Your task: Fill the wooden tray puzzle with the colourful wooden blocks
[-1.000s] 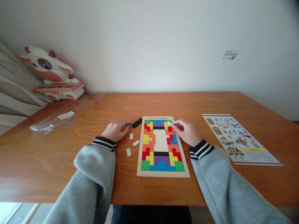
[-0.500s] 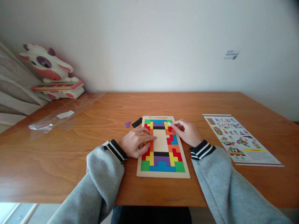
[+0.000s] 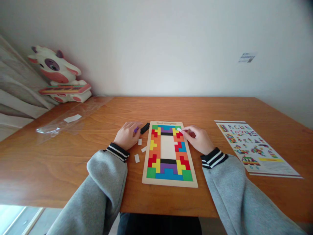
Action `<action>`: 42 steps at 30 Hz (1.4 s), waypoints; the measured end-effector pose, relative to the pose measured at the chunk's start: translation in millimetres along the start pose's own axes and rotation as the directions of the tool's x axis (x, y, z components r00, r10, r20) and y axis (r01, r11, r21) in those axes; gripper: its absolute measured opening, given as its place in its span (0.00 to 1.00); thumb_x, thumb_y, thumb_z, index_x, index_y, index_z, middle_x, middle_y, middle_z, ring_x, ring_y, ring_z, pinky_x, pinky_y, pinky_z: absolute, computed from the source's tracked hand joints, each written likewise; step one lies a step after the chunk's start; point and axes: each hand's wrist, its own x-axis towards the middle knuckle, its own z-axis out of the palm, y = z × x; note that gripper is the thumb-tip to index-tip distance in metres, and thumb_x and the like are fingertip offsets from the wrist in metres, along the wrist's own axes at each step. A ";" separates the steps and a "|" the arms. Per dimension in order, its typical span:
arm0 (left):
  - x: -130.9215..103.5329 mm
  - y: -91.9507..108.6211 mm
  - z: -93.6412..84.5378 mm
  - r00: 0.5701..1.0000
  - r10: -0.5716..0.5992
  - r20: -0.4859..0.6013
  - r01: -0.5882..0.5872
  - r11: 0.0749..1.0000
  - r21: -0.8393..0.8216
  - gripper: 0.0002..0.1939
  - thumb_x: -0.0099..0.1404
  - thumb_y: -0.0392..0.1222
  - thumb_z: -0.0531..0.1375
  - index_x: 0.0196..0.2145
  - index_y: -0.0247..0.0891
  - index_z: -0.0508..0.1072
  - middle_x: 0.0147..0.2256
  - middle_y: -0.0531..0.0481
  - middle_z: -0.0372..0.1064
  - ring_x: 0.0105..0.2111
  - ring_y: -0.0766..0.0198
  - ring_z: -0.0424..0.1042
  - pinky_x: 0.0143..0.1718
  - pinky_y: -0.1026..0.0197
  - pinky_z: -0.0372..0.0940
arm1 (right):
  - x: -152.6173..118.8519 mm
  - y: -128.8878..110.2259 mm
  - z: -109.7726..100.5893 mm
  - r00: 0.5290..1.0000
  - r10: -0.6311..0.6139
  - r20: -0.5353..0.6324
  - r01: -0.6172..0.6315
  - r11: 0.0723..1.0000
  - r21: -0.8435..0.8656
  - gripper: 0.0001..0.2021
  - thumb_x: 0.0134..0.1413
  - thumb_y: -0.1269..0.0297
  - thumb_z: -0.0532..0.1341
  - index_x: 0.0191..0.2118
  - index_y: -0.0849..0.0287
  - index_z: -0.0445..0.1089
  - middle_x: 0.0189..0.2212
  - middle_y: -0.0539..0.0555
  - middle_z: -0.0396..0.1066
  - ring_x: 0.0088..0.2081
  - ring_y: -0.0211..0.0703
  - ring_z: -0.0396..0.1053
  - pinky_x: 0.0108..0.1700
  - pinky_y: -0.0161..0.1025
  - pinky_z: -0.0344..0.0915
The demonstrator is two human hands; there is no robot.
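A wooden puzzle board [image 3: 170,184] lies in front of me, lined with coloured block pieces around a bare, pale middle. Left of the board, my left hand [image 3: 126,135] has its fingers closed on a small purple puzzle piece [image 3: 136,130], low over the table. My right hand [image 3: 200,139] is at the board's upper right edge, pinching a small white puzzle piece [image 3: 179,129] between thumb and fingertips. Close to the left hand lie black puzzle pieces [image 3: 145,128]. Three small white pieces [image 3: 137,158] rest between that hand and the board.
A printed pattern sheet [image 3: 259,150] lies on the table at right. At the back left stand a cow-shaped toy keyboard [image 3: 67,78] and a clear plastic bag [image 3: 56,125] with a white label. A curtain [image 3: 14,85] hangs at the left edge.
My left hand has left the board, moving left and away from me onto the purple piece. The white pieces beside the board now show. My right hand stays nearly still with its white piece.
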 end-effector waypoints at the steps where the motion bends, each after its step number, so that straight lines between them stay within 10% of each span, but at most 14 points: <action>1: -0.6 -2.9 1.9 0.999 -0.032 0.029 0.031 0.999 0.022 0.16 0.68 0.42 0.52 0.49 0.36 0.73 0.47 0.42 0.76 0.47 0.52 0.73 0.53 0.49 0.66 | -0.1 0.1 0.1 1.000 0.004 0.001 -0.004 1.000 0.011 0.17 0.61 0.47 0.58 0.37 0.56 0.75 0.29 0.54 0.77 0.26 0.41 0.70 0.28 0.39 0.66; 12: -0.4 -4.5 4.5 0.979 -0.122 0.164 0.125 0.992 -0.012 0.18 0.69 0.49 0.51 0.48 0.40 0.75 0.47 0.45 0.77 0.47 0.53 0.74 0.51 0.53 0.67 | -1.2 -1.6 -0.3 0.994 -0.080 0.077 0.071 0.991 0.111 0.10 0.64 0.55 0.57 0.43 0.54 0.70 0.44 0.55 0.78 0.44 0.47 0.77 0.47 0.45 0.73; 42: 1.6 -0.2 3.6 0.991 -0.049 0.126 0.067 0.988 -0.137 0.19 0.66 0.51 0.55 0.48 0.39 0.75 0.45 0.45 0.77 0.45 0.54 0.75 0.50 0.53 0.67 | 0.9 10.0 -6.6 0.998 0.060 0.028 -0.058 0.997 -0.053 0.10 0.64 0.55 0.55 0.41 0.53 0.69 0.42 0.55 0.79 0.45 0.49 0.77 0.46 0.45 0.73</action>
